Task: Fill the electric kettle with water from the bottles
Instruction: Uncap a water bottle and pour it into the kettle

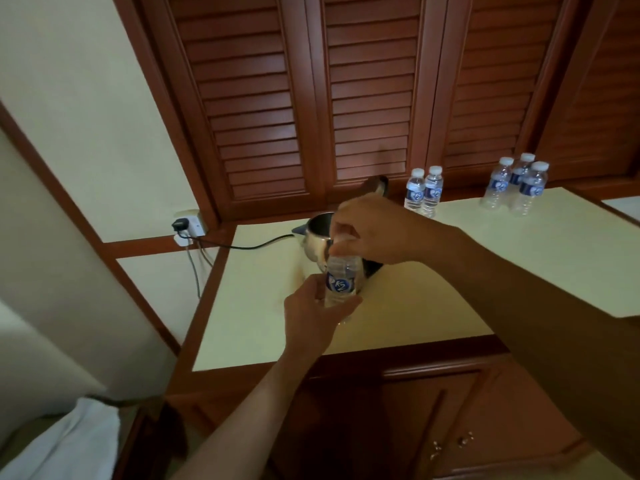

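A clear water bottle [341, 278] with a blue label stands upright in front of the steel electric kettle [317, 239]. My left hand [313, 315] is wrapped around the bottle's lower body. My right hand [372, 230] comes from the right and pinches the bottle's top, hiding the cap. The kettle's lid [375, 185] is tilted up and open behind my right hand. The kettle sits on the cream counter [519, 254], partly hidden by both hands.
Two sealed bottles [424, 192] stand at the back, right of the kettle, and three more [516, 185] farther right. A black cord [242, 245] runs left from the kettle to a wall socket [188, 225]. Louvred wooden doors rise behind; cabinet doors sit below.
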Motion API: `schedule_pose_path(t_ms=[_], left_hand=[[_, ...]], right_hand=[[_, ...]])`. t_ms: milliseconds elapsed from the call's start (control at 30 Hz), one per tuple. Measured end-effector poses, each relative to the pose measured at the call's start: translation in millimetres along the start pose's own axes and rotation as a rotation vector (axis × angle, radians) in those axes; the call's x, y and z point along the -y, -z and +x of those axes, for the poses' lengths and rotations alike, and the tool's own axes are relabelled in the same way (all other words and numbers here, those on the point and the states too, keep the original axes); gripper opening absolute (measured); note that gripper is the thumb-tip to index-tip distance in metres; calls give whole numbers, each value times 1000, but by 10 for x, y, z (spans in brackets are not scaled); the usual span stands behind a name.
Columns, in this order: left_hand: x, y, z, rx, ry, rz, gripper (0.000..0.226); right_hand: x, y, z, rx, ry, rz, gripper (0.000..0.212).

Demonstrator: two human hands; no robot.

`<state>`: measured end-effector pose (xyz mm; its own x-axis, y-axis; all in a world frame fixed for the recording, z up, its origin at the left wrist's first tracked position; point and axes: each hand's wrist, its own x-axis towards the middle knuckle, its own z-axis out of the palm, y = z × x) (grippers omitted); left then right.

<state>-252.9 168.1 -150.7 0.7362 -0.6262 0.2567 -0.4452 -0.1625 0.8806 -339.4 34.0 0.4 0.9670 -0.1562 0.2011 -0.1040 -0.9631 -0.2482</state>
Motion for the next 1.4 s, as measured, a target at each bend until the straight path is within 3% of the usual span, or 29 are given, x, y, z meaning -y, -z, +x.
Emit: schedule_pose_path(t_ms=[133,300,467,733,933,1133,1233,1400], left_hand=[[274,247,80,37,8,-14,43],[472,374,57,37,37,-32,44],[669,379,27,-19,68,-25,48],[848,317,20,-93,104,4,49],[809,330,1,-75,132,-20,47],[728,356,12,-124,83,18,45],[725,373,38,-162,28,82,44],[588,523,217,-227,-24,80,39]], right_hand=[[136,-123,84,-78,-1,137,21],[-47,-459,-177,-245,-197,324,23],[-457,-1090,-492,-243,-351,325,19],[-745,-1810,-453,-246,-464,194,27],[-875,-1979,-390,-132,-470,42,39],[-951,-2076,-441,-185,-498,-62,53],[-975,-2158,-480,-178,-443,-161,50],[-1037,-2188,-489,-274,-406,-92,42]])
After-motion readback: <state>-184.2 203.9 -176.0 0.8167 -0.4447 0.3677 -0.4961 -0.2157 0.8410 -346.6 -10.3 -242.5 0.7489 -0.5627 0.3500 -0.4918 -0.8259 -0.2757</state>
